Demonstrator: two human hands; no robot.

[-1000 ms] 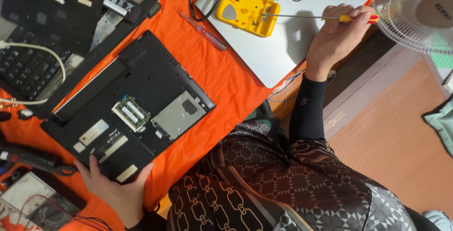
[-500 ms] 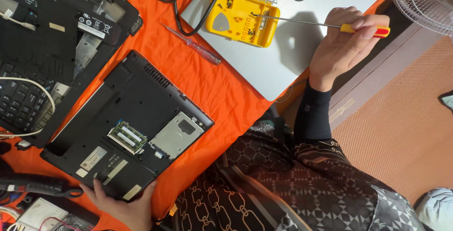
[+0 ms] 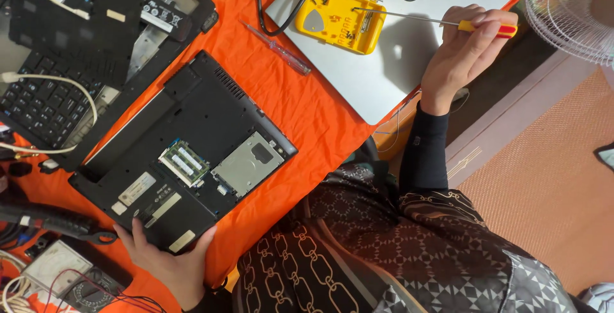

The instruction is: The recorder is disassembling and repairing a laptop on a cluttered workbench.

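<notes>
Your right hand (image 3: 462,51) is closed around a screwdriver (image 3: 441,23), fingers wrapped on its yellow and red handle. The thin metal rod pokes out to the left, and its tip sits over the yellow box (image 3: 336,15) of small parts. The box lies open on a closed silver laptop (image 3: 390,63) at the far edge of the tabletop (image 3: 307,105), which wears an orange cloth.

Your left hand (image 3: 165,263) is pressed on the near corner of the black laptop (image 3: 182,153), fingers on top. I cannot tell if your thumb is hooked under it. This laptop lies upside down near the middle of the tabletop, close to the near edge.

I think the screwdriver is light and stiff. Its handle looks smooth, so hold it firmly by the fat part, as you do now. The rod is thin and could slip off a small screw.

The black laptop is likely heavy and hard, but it looks easy to hurt. Two covers are off, and you can see a green memory card (image 3: 183,162) and a grey metal tray (image 3: 248,164) inside. Hold it by its edges and corners, never by those open spots.

Another screwdriver with a clear handle (image 3: 276,47) lies between the two laptops
</notes>
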